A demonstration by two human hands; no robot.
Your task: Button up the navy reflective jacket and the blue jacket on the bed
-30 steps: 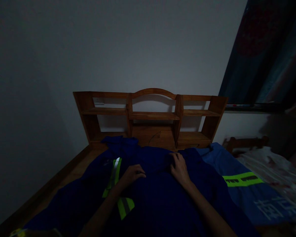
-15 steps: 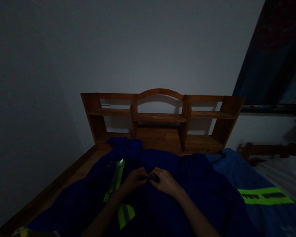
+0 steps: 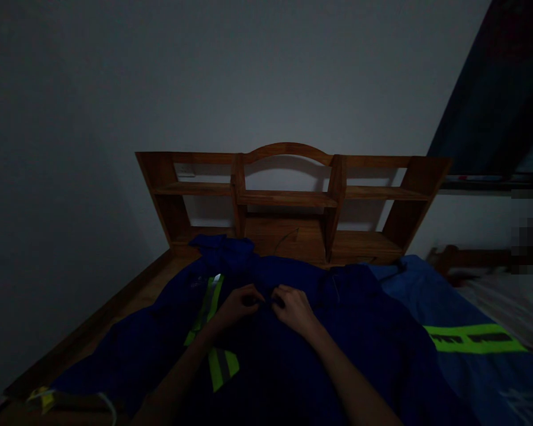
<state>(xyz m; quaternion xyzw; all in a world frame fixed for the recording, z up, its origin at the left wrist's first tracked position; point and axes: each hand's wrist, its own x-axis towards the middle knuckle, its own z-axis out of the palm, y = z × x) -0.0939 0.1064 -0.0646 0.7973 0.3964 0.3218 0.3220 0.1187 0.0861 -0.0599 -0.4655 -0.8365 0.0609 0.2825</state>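
Note:
A dark blue jacket (image 3: pixel 346 337) with yellow-green reflective strips lies spread out in dim light. Over its middle, my left hand (image 3: pixel 237 305) has thumb and forefinger brought together in a pinch on the cloth. Facing it a short gap away, my right hand (image 3: pixel 293 307) pinches the jacket too, its fingers curled under. A reflective strip (image 3: pixel 224 367) with a grey centre lies beside my left forearm. It is too dark to make out any small fastener between the fingertips.
Behind the jacket stands a wooden headboard with shelves (image 3: pixel 288 198) against a pale wall (image 3: pixel 266 77). A lighter blue garment (image 3: pixel 462 310) with a yellow-green band lies at the right. A yellow item (image 3: pixel 44 399) with a pale cord sits at the lower left.
My hands, which were nearly touching, have moved slightly apart. The whole scene sits a little higher in view as the camera tilted down.

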